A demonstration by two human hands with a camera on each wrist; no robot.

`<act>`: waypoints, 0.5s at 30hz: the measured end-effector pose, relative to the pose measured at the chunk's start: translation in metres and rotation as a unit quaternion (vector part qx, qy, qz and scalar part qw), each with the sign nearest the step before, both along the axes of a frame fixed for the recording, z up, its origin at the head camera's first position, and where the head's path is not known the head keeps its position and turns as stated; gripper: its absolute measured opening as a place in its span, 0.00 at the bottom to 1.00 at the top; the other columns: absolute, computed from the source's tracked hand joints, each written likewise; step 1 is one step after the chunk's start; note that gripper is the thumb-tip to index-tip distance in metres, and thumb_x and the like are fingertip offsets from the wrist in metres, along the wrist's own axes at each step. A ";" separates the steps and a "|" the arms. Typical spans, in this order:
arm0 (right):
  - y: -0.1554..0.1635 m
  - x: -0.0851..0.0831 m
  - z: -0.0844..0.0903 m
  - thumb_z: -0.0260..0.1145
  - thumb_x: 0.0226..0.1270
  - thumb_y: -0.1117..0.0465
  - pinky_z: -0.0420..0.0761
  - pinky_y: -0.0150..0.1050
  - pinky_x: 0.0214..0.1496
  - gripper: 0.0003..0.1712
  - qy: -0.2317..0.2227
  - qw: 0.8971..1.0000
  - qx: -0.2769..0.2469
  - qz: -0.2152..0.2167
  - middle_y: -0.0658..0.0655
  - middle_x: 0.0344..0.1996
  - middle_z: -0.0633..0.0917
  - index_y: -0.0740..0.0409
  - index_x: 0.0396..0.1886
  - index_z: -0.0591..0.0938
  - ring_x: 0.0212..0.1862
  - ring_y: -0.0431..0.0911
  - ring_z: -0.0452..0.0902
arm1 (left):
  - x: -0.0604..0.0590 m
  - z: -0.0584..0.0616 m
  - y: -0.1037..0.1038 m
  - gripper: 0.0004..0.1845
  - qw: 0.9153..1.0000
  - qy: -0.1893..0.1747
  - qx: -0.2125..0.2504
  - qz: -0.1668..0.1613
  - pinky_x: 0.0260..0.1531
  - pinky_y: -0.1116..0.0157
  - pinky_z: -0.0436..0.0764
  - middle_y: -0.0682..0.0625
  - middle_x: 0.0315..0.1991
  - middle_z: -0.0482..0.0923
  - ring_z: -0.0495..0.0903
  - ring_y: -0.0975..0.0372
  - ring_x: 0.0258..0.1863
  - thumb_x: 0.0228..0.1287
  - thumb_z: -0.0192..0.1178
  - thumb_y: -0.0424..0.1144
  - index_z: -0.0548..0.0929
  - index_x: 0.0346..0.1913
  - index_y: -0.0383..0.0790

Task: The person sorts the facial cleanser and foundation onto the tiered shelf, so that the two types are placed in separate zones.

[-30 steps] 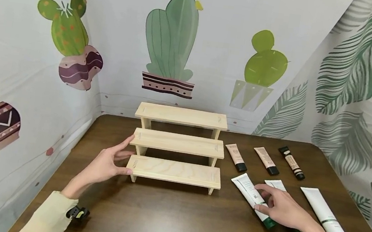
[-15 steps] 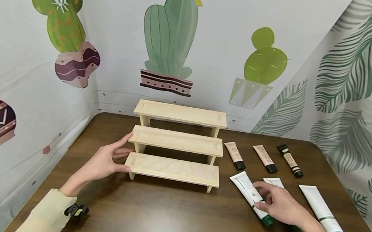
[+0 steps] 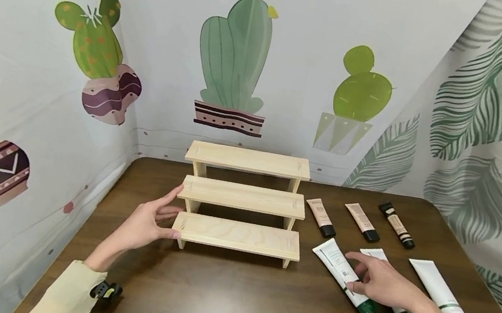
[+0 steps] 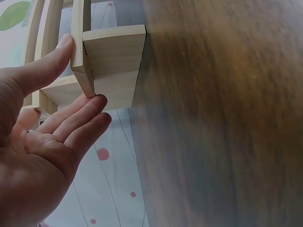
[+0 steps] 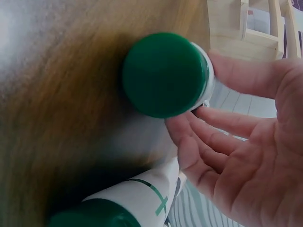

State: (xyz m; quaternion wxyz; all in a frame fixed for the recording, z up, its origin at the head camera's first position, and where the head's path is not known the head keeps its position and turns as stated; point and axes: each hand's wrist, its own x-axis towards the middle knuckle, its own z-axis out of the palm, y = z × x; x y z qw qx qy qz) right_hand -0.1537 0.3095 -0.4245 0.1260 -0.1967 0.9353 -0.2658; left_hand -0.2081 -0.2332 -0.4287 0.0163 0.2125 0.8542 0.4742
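Fingertips (image 3: 353, 286) on flat tube (image 3: 344, 275), cap nearward

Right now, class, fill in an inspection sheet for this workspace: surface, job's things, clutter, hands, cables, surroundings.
Surface: dark wooden table.
Job's things: three-step wooden shelf, its steps bare; white tube with green cap lying flat.
Clutter: two more white tubes; three small tubes behind them.
Hands: left hand touches the shelf's left end; right hand, fingers straight, rests on the white tube.
Cables: nothing seen.
Surroundings: cactus-print backdrop; leaf-print cloth.
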 end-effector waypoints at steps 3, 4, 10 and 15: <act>-0.002 -0.004 0.001 0.74 0.53 0.53 0.74 0.32 0.29 0.39 0.000 1.000 0.008 0.010 0.44 0.26 0.80 0.71 0.59 0.72 0.25 0.34 0.73 | 0.007 0.014 0.004 0.57 1.000 0.002 0.000 0.003 0.47 0.47 0.78 0.32 0.53 0.76 0.78 0.44 0.51 0.44 0.75 0.29 0.53 0.75 0.53; -0.003 -0.005 0.002 0.74 0.53 0.53 0.74 0.32 0.28 0.39 -0.005 1.000 0.007 0.012 0.43 0.25 0.79 0.72 0.58 0.72 0.24 0.34 0.73 | 0.010 0.019 0.006 0.57 1.000 0.001 0.000 0.003 0.47 0.46 0.78 0.31 0.53 0.75 0.77 0.43 0.51 0.44 0.75 0.28 0.53 0.75 0.52; 0.000 -0.006 0.007 0.73 0.55 0.55 0.74 0.31 0.28 0.38 -0.016 0.999 0.008 0.034 0.43 0.23 0.78 0.74 0.58 0.71 0.24 0.34 0.72 | 0.012 0.024 0.010 0.56 1.000 0.004 0.003 0.000 0.48 0.45 0.77 0.31 0.53 0.75 0.77 0.42 0.51 0.44 0.74 0.26 0.53 0.75 0.49; 0.000 -0.007 0.008 0.73 0.54 0.57 0.74 0.32 0.28 0.36 -0.034 0.998 0.004 0.043 0.46 0.25 0.78 0.73 0.58 0.72 0.24 0.35 0.73 | 0.012 0.022 0.010 0.56 1.000 0.004 0.004 -0.002 0.47 0.44 0.77 0.30 0.53 0.75 0.77 0.41 0.51 0.44 0.74 0.26 0.53 0.75 0.49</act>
